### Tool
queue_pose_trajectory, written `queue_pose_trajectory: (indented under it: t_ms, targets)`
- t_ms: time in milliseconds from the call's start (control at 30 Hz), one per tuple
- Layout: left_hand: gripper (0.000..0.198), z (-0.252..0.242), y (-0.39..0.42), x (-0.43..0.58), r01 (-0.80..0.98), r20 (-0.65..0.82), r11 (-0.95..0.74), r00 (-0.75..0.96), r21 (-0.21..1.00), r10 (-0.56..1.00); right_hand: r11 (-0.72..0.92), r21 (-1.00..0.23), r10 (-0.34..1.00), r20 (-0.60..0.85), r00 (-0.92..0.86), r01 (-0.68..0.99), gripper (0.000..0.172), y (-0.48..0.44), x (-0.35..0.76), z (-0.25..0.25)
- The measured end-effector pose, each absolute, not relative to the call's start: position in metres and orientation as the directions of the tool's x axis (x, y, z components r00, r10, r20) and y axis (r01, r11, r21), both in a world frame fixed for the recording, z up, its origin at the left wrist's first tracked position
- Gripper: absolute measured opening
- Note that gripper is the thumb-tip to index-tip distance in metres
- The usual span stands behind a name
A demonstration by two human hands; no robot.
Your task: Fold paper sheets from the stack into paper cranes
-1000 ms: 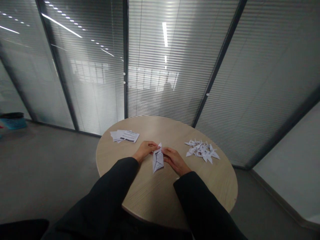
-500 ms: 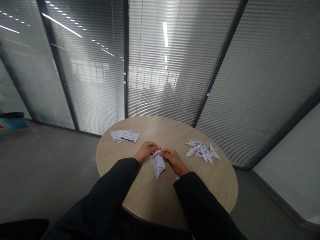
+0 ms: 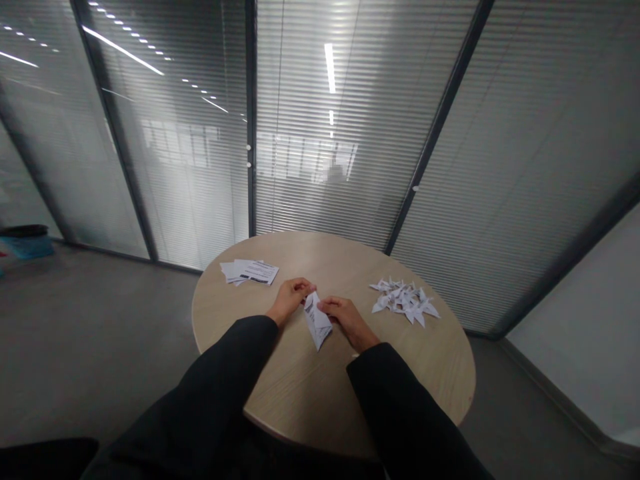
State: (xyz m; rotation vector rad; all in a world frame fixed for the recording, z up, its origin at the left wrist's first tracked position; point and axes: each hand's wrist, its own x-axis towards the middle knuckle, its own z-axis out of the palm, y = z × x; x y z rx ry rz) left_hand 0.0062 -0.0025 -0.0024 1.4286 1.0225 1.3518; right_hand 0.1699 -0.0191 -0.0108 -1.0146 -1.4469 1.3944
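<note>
Two hands work one folded paper (image 3: 317,323) on the table (image 3: 310,393): left hand (image 3: 289,300) and right hand (image 3: 347,317) pinch its top, fold not finished; paper cranes (image 3: 405,302) lie near.

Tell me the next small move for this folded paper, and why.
I'd probably lay the folded paper on the round wooden table and sharpen its crease with the right hand, while the left hand steadies the top. It looks loosely folded, narrowing to a point, and the neighbouring paper cranes seem crisply creased.
</note>
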Motion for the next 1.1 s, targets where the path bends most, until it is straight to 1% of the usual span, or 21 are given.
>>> queue_pose_trajectory:
  t_ms: [100,167,200,300,367,400,467,567,667,733,833,933,1033,1100]
  targets:
    - [0.039,0.001,-0.004,0.004,-0.024,0.258,-0.259,-0.018,0.966,0.966,0.053,-0.999,0.956,0.05,-0.289,0.003,0.023,-0.019,0.17,-0.012]
    - [0.037,0.003,-0.003,0.001,-0.045,0.257,-0.262,-0.09,0.964,0.962,0.041,-0.999,0.953,0.046,-0.301,-0.024,0.023,-0.02,0.17,-0.011]
    - [0.037,0.003,-0.002,0.0,-0.057,0.256,-0.264,-0.123,0.963,0.959,0.029,-0.998,0.95,0.045,-0.309,-0.058,0.027,-0.021,0.169,-0.01]
    - [0.036,0.001,0.001,-0.004,-0.078,0.247,-0.267,-0.207,0.961,0.947,0.042,-0.989,0.932,0.089,-0.351,-0.139,0.054,-0.023,0.168,-0.007]
    - [0.036,-0.001,0.003,-0.005,-0.081,0.234,-0.26,-0.24,0.962,0.942,0.074,-0.983,0.927,0.13,-0.352,-0.167,0.061,-0.023,0.167,-0.007]
    - [0.035,-0.002,0.003,-0.005,-0.085,0.227,-0.254,-0.245,0.964,0.943,0.093,-0.981,0.928,0.147,-0.341,-0.168,0.06,-0.022,0.167,-0.007]
    - [0.034,-0.003,0.004,-0.005,-0.1,0.209,-0.238,-0.236,0.966,0.949,0.132,-0.981,0.936,0.171,-0.307,-0.143,0.051,-0.019,0.168,-0.009]
    - [0.031,-0.004,0.004,-0.003,-0.129,0.187,-0.215,-0.2,0.968,0.962,0.177,-0.98,0.955,0.193,-0.225,-0.09,0.04,-0.014,0.171,-0.012]
    - [0.028,-0.002,0.001,-0.001,-0.153,0.175,-0.196,-0.141,0.969,0.974,0.215,-0.976,0.966,0.219,-0.14,-0.043,0.035,-0.012,0.173,-0.013]
    - [0.026,0.0,-0.001,-0.001,-0.167,0.155,-0.164,-0.066,0.972,0.986,0.253,-0.967,0.962,0.253,-0.099,-0.014,0.032,-0.011,0.173,-0.013]
    - [0.028,0.001,-0.005,-0.001,-0.198,0.094,-0.079,0.07,0.977,0.993,0.279,-0.96,0.958,0.279,-0.07,0.0,0.034,-0.012,0.174,-0.013]
    - [0.029,0.001,-0.006,-0.003,-0.219,0.022,0.021,0.19,0.976,0.982,0.259,-0.966,0.963,0.258,-0.073,0.006,0.037,-0.013,0.175,-0.013]
    - [0.032,-0.001,-0.004,-0.005,-0.187,-0.046,0.103,0.286,0.977,0.957,0.246,-0.969,0.965,0.242,-0.1,0.021,0.038,-0.013,0.175,-0.015]
    - [0.037,-0.003,-0.003,-0.006,-0.155,-0.065,0.124,0.34,0.98,0.938,0.254,-0.966,0.962,0.248,-0.115,0.044,0.037,-0.012,0.176,-0.016]
